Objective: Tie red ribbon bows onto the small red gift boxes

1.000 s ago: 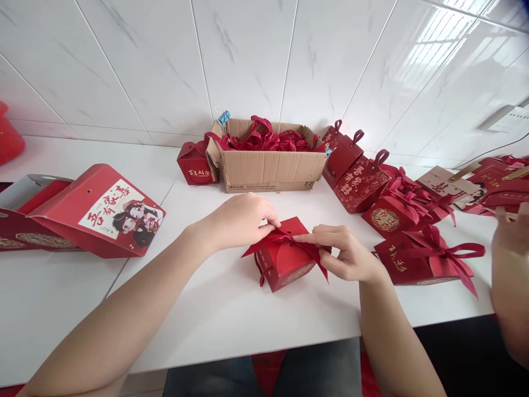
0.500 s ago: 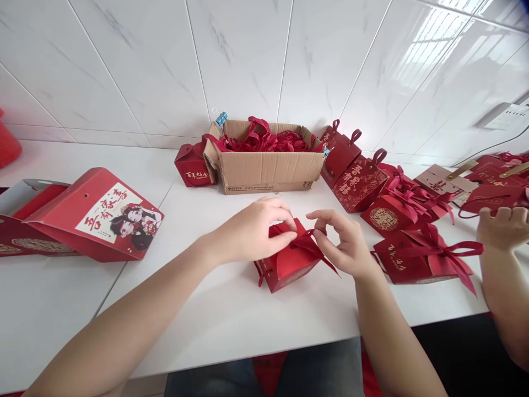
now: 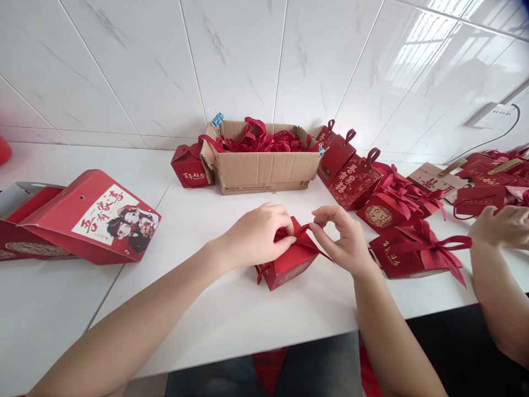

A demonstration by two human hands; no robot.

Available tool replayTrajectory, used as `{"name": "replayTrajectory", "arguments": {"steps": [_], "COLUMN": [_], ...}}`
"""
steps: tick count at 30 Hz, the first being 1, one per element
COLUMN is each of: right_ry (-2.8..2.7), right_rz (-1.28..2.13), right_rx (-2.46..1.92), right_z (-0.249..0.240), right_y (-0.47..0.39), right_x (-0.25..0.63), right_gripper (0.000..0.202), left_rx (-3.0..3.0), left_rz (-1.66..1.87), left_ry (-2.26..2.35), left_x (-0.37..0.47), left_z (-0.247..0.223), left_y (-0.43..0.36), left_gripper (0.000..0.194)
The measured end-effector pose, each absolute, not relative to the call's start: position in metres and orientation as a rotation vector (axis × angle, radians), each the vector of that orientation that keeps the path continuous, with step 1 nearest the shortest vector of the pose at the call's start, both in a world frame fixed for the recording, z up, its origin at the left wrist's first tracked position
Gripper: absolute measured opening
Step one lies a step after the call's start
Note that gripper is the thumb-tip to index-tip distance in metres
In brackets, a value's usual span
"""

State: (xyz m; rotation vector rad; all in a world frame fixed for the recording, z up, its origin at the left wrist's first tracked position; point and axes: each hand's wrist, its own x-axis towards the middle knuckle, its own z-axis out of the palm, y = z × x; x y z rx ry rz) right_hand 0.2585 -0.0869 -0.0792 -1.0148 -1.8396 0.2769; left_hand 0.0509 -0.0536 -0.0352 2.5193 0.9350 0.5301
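A small red gift box (image 3: pixel 288 267) stands on the white table in the middle, with a dark red ribbon (image 3: pixel 306 238) across its top. My left hand (image 3: pixel 261 234) lies over the box's upper left side, thumb and fingers pinched on the ribbon at the top. On the right, my right hand (image 3: pixel 340 238) pinches the ribbon between thumb and forefinger, and a ribbon tail hangs below it. A short red cord shows at the box's left side. The ribbon under my left fingers is partly hidden.
Behind stands a cardboard box (image 3: pixel 268 168) of red ribbons, beside a small red box (image 3: pixel 190 170). Large red boxes (image 3: pixel 103 215) lie at the left. Ribboned boxes (image 3: pixel 407 256) fill the right, near another person's hand (image 3: pixel 501 227) and a wall socket (image 3: pixel 491 116).
Both of my hands have closed in on the ribbon, my right thumb and forefinger now together on it. The other person's hand has shifted and turned. The whole view has moved slightly.
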Motion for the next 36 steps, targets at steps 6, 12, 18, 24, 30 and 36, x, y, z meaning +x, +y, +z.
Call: {"name": "replayTrajectory", "arguments": {"steps": [6, 12, 18, 24, 30, 36], "right_ry": [-1.83, -1.74, -1.73, -1.77, -1.867, -2.061], "right_rz": [0.237, 0.015, -0.071, -0.088, -0.046, 0.129], "right_rx": [-1.036, -1.092, -1.011, -0.98, -0.956, -0.878], "right_z": [-0.091, -0.107, -0.106, -0.103, -0.101, -0.087], "right_y": [-0.129, -0.142, -0.147, -0.159, -0.172, -0.164], "right_x": [0.269, 0.246, 0.233, 0.224, 0.228, 0.248], "right_gripper": [0.048, 0.024, 0.028, 0.03, 0.036, 0.028], "left_rx": [2.487, 2.543, 2.588, 2.642, 2.641, 2.629], "left_rz": [0.524, 0.495, 0.463, 0.464, 0.426, 0.422], "left_ry": [0.952, 0.975, 0.967, 0.942, 0.935, 0.933], "left_x": [0.052, 0.049, 0.049, 0.049, 0.048, 0.047], "left_z": [-0.034, -0.034, -0.036, -0.041, -0.041, -0.038], "left_y": [-0.053, -0.053, -0.05, -0.042, -0.041, -0.043], "left_gripper": [0.013, 0.014, 0.016, 0.017, 0.018, 0.017]}}
